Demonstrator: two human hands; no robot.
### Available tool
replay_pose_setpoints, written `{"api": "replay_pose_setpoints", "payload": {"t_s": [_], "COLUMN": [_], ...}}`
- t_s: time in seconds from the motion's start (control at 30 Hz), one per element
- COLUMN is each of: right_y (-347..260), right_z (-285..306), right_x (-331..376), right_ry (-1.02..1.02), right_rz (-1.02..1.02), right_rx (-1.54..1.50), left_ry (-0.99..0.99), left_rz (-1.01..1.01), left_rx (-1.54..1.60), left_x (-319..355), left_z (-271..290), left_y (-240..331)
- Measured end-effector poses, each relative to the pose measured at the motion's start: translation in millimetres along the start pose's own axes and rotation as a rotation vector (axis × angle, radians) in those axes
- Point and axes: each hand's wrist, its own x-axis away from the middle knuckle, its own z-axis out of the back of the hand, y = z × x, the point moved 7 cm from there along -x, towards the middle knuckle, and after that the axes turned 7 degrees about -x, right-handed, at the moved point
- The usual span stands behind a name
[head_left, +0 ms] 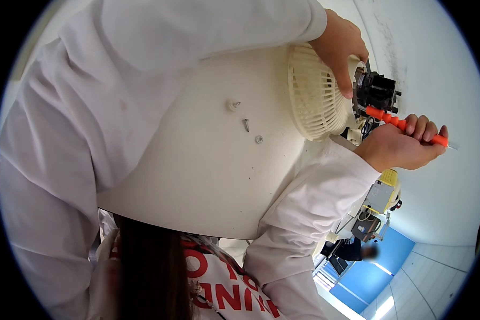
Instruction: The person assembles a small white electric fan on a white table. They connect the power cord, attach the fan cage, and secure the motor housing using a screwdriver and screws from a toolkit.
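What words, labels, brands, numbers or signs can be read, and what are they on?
White shirt: large red lettering, partly covered by dark hair; wording not copied.
Dark box in the background: pale mark, too small to read.
Yellow-and-grey unit beside it: any markings too small.
Orange screwdriver, cream fan guard, black component: no readable text.

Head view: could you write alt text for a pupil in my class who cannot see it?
A person's right hand holds an orange-handled screwdriver, its tip pointing away from a black motor-like part, while the left hand holds a slatted cream cage. Small fasteners lie on a pale table.
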Motion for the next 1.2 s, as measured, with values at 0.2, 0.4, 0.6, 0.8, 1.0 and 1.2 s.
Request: {"api": "replay_pose_setpoints", "payload": {"t_s": [0.2, 0.4, 0.6, 0.8, 1.0, 1.2], "right_y": [4.7, -7.0, -5.1, -6.9, -5.3, -7.8], "right_z": [30.6, 14.3, 5.7, -11.0, -8.8, -12.0], "right_x": [-2.1, 4.9, 3.5, 5.2, 7.7, 12.1], "right_ry": [0.204, 0.139, 0.118, 0.01, 0.089, 0.105], "right_rz": [0.037, 0.102, 0.111, 0.177, 0.176, 0.199], "right_rx": [0.082, 0.165, 0.215, 0.258, 0.296, 0.329], "left_ry": [-0.156, -0.032, -0.045, 0.098, 0.073, 0.033], "left_rz": [-0.01, -0.049, -0.1, -0.065, -0.092, -0.038], "left_rx": [0.084, 0.151, 0.243, 0.084, 0.099, 0.091], "left_x": [1.5, 14.3, 20.9, 14.0, 15.5, 22.0], "left_z": [2.8, 18.8, 29.4, 23.2, 25.8, 33.4], "left_y": [-1.9, 3.7, 5.2, 4.1, 5.0, 10.3]}}
